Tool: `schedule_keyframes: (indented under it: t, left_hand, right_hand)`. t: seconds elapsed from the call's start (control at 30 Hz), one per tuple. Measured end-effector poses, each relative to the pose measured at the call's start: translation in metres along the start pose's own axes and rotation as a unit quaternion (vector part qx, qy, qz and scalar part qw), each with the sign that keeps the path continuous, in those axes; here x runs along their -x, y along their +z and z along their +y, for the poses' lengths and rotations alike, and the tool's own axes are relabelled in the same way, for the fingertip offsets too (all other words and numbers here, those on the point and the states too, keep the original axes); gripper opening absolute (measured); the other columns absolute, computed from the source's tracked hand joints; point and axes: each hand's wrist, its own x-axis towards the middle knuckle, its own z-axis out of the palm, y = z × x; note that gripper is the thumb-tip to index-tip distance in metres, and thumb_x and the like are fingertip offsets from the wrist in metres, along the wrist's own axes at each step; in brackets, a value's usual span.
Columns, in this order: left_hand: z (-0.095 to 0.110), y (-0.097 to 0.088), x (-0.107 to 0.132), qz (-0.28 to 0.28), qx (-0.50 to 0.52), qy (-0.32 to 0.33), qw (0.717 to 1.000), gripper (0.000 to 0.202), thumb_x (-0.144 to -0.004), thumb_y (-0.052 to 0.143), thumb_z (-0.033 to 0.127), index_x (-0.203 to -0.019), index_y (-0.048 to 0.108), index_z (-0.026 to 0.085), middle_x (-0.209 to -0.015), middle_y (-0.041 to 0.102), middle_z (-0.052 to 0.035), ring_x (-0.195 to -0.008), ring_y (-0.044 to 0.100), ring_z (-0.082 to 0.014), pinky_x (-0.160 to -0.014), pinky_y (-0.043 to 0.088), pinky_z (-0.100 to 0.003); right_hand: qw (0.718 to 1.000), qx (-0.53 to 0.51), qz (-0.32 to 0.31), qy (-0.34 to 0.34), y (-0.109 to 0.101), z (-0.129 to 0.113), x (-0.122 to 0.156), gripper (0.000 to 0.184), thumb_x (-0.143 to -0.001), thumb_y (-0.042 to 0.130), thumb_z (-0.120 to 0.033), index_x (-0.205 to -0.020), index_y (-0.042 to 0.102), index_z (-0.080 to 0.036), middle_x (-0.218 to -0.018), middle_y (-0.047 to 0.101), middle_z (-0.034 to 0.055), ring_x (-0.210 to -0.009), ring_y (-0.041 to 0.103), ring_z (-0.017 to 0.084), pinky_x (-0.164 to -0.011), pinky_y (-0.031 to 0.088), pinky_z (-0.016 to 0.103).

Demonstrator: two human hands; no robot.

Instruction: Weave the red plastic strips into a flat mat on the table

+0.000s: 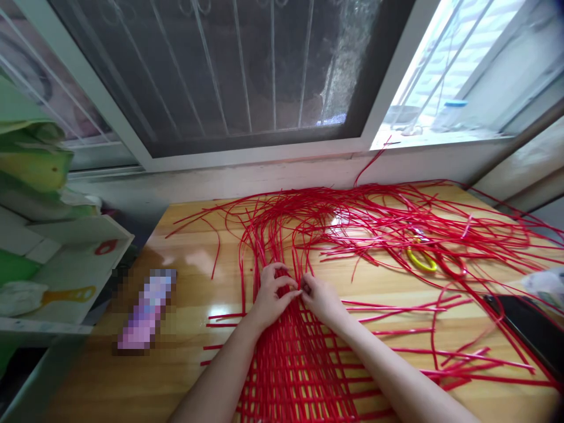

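Head camera: I see the red mesh (291, 371) woven on the counter (189, 294) near me, long strands (304, 205) beyond it unwoven; my left hand (271, 296) and right hand (321, 299) pinch strands between their fingers.

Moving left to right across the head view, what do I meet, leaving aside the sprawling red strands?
Orange handle on the shelf, pixelated item, left-hand grip, right-hand grip, yellow loop handle, black flat object near the right edge.
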Motion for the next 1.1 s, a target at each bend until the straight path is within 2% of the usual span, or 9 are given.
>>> schedule_keyframes:
  t: [0.1,0.23,0.37,0.53,0.63,0.8,0.87,0.97,1.1]
  left_hand:
    - [0.001,0.002,0.0,0.027,-0.03,0.002,0.999,0.01,-0.075,0.059,0.028,-0.083,0.063,0.023,-0.111,0.043,-0.0053,-0.109,0.041,-0.0197,-0.094,0.034,-0.037]
    - [-0.001,0.002,0.0,0.048,-0.054,-0.029,0.997,0.018,-0.082,0.047,0.024,-0.097,0.058,0.023,-0.094,0.05,-0.004,-0.092,0.049,-0.0159,-0.084,0.041,-0.034]
    - [-0.001,0.0,0.0,0.039,-0.016,-0.052,0.998,0.021,-0.081,0.047,0.021,-0.102,0.05,0.021,-0.08,0.05,-0.0007,-0.073,0.05,-0.0126,-0.071,0.044,-0.028]
    - [0.003,-0.001,0.001,0.053,0.048,-0.05,0.996,0.019,-0.08,0.047,0.021,-0.098,0.043,0.02,-0.077,0.047,0.0,-0.07,0.049,-0.0114,-0.066,0.042,-0.024]
    - [0.004,0.0,0.004,0.076,0.082,-0.038,0.993,0.017,-0.079,0.047,0.022,-0.095,0.04,0.02,-0.077,0.045,0.0004,-0.07,0.047,-0.0108,-0.066,0.042,-0.023]
    - [0.0,-0.007,0.007,0.091,0.15,-0.037,0.984,0.016,-0.08,0.041,0.023,-0.095,0.038,0.02,-0.078,0.045,-0.0002,-0.07,0.048,-0.0117,-0.066,0.042,-0.025]
    - [-0.001,-0.012,0.005,0.081,0.114,-0.036,0.99,0.012,-0.082,0.033,0.024,-0.083,0.044,0.019,-0.075,0.047,-0.001,-0.07,0.048,-0.0129,-0.066,0.04,-0.026]
    - [0.001,-0.019,0.0,0.017,-0.036,-0.018,0.999,0.02,-0.079,0.036,0.022,-0.064,0.048,0.018,-0.067,0.051,-0.0017,-0.07,0.048,-0.0149,-0.067,0.038,-0.029]
    - [0.008,-0.022,-0.006,-0.057,-0.203,-0.008,0.978,0.009,-0.068,0.05,0.019,-0.061,0.057,0.019,-0.067,0.056,-0.0025,-0.073,0.048,-0.0178,-0.07,0.036,-0.033]
  right_hand:
    - [0.998,-0.043,-0.019,-0.041,-0.004,0.001,0.004,0.006,-0.072,0.045,-0.016,-0.071,0.051,-0.018,-0.061,0.054,-0.0012,-0.056,0.048,0.011,-0.052,0.03,0.02]
    - [0.993,-0.078,-0.033,-0.082,-0.008,0.002,0.01,0.01,-0.072,0.044,-0.017,-0.078,0.051,-0.018,-0.061,0.052,-0.0022,-0.054,0.047,0.011,-0.052,0.032,0.021]
    - [0.994,-0.049,-0.011,-0.097,-0.007,0.001,0.014,0.021,-0.069,0.043,-0.012,-0.086,0.052,-0.018,-0.061,0.051,-0.0027,-0.054,0.046,0.011,-0.052,0.032,0.022]
    - [0.989,-0.052,0.035,-0.135,-0.011,-0.003,0.015,0.039,-0.071,0.045,-0.013,-0.109,0.047,-0.018,-0.074,0.056,0.0013,-0.066,0.051,0.014,-0.062,0.04,0.024]
    - [0.983,-0.032,0.019,-0.181,-0.011,-0.005,0.012,0.028,-0.076,0.047,-0.018,-0.103,0.054,-0.019,-0.085,0.058,0.0055,-0.078,0.053,0.017,-0.071,0.041,0.028]
    - [0.986,-0.047,0.003,-0.159,0.0,-0.005,0.006,0.015,-0.082,0.045,-0.022,-0.083,0.059,-0.018,-0.081,0.061,0.0057,-0.077,0.054,0.017,-0.07,0.042,0.028]
    - [0.987,-0.079,0.01,-0.141,0.004,-0.004,0.005,0.015,-0.083,0.044,-0.023,-0.083,0.058,-0.018,-0.08,0.062,0.0052,-0.075,0.055,0.016,-0.069,0.043,0.027]
    - [0.987,-0.122,0.018,-0.107,0.005,-0.001,0.005,0.016,-0.083,0.044,-0.026,-0.084,0.057,-0.018,-0.077,0.061,0.0037,-0.07,0.055,0.015,-0.064,0.043,0.026]
    - [0.984,-0.149,0.033,-0.088,0.004,0.002,0.005,0.015,-0.081,0.045,-0.029,-0.079,0.055,-0.018,-0.071,0.059,0.0017,-0.065,0.053,0.014,-0.061,0.043,0.025]
